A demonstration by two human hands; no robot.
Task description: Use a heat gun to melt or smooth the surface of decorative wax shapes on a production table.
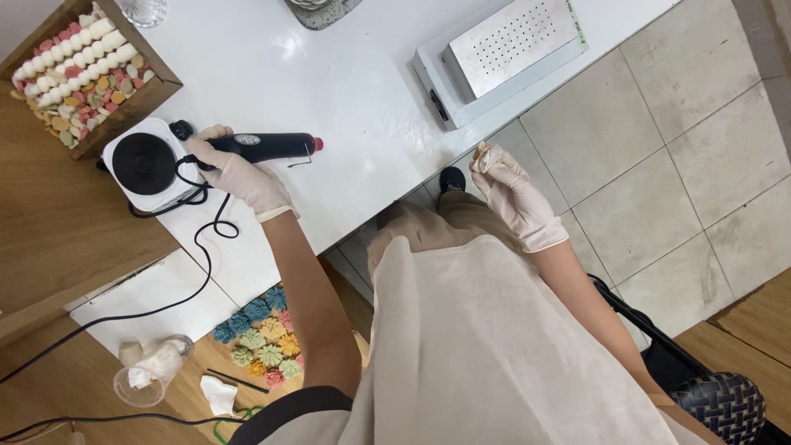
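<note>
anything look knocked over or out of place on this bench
The clear plastic cup at lower left lies tipped on its side with white stuff inside. A crumpled white tissue lies loose beside it. Nothing else stands out.

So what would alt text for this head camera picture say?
Seen from above, a gloved left hand grips a black corded tool beside a small hotplate on a white table, while the gloved right hand holds a small pale object over the tiled floor.
</note>
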